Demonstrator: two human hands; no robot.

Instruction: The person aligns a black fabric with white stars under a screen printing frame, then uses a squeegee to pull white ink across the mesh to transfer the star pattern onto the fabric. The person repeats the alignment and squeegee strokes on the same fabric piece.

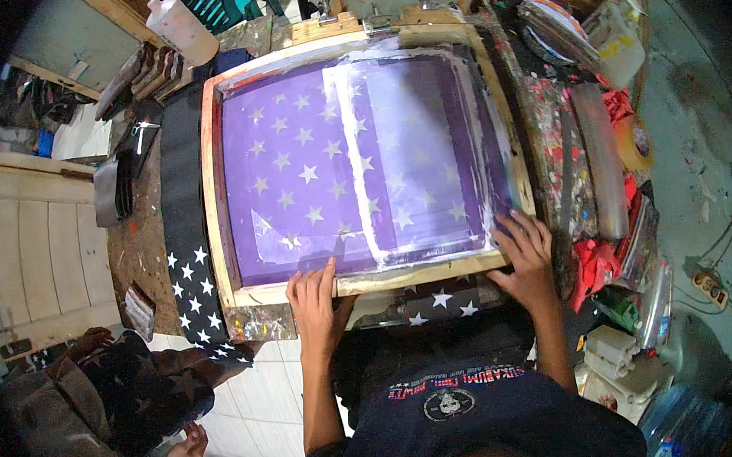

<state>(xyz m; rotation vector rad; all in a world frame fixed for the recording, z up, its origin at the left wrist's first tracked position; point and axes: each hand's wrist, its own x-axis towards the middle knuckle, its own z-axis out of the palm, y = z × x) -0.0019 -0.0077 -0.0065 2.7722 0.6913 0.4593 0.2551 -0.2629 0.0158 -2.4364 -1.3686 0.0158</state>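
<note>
A wooden-framed screen-printing screen (288, 131) lies before me on the bench, its purple mesh patterned with pale stars. White ink streaks run down the middle and along the right side of the mesh. My left hand (314, 307) grips the near rail, fingers over the wood and thumb below. At the near right corner, my right hand (520, 250) holds the frame, with fingers over its top and thumb at the near rail. Black fabric with white stars (442, 298) shows beneath the near rail. Another black star-printed strip (187, 218) hangs along the left side.
Hinge clamps (378, 23) sit at the screen's far edge. A plastic bottle (181, 27) stands far left, scissors (144, 135) nearer. Tape rolls (634, 142) and red rags (594, 271) crowd the right. At lower left, another person's hand (189, 444) is near dark star-printed cloth.
</note>
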